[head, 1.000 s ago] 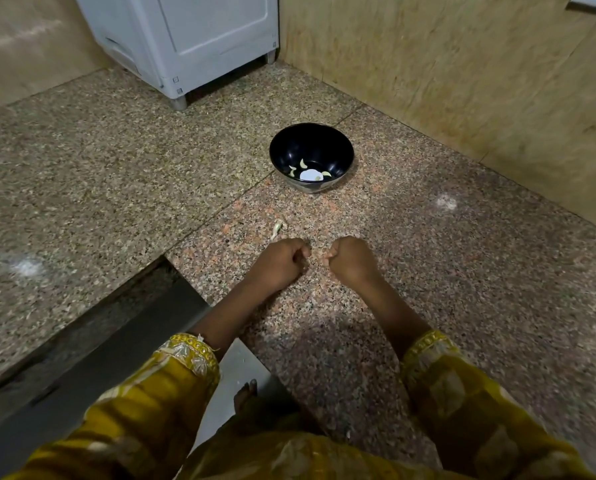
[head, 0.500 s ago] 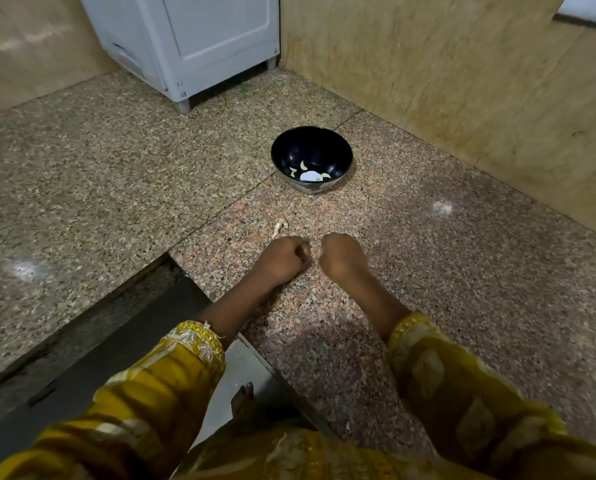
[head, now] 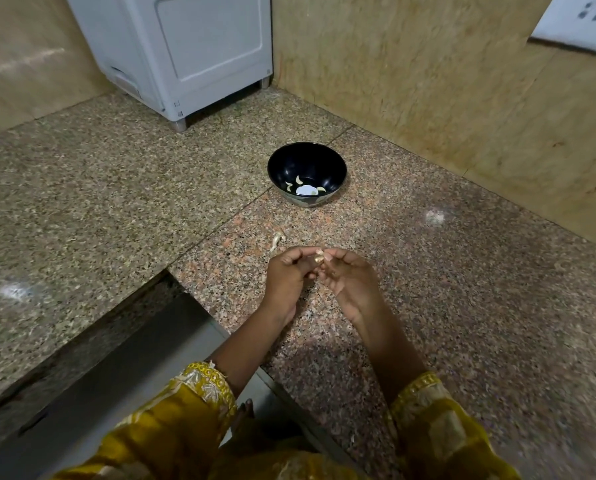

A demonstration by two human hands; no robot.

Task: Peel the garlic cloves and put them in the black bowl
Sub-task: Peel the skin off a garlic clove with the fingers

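Note:
A black bowl (head: 307, 171) stands on the granite counter ahead of me, with several pale peeled garlic cloves lying in its bottom. Closer to me, my left hand (head: 287, 278) and my right hand (head: 353, 282) are raised together above the counter, palms turned toward me. Between their fingertips they pinch one small garlic clove (head: 319, 256), which is partly covered by my fingers. A strip of garlic skin (head: 276, 240) lies on the counter just beyond my left hand.
A grey-white appliance (head: 192, 53) stands on feet at the back left. Tan stone walls (head: 445, 84) close the corner behind and right of the bowl. A sunken steel channel (head: 109, 368) cuts into the counter at my lower left.
My hands have lifted off the counter and turned palms up, from knuckles-down fists to fingertips meeting on the clove. The camera has moved in closer.

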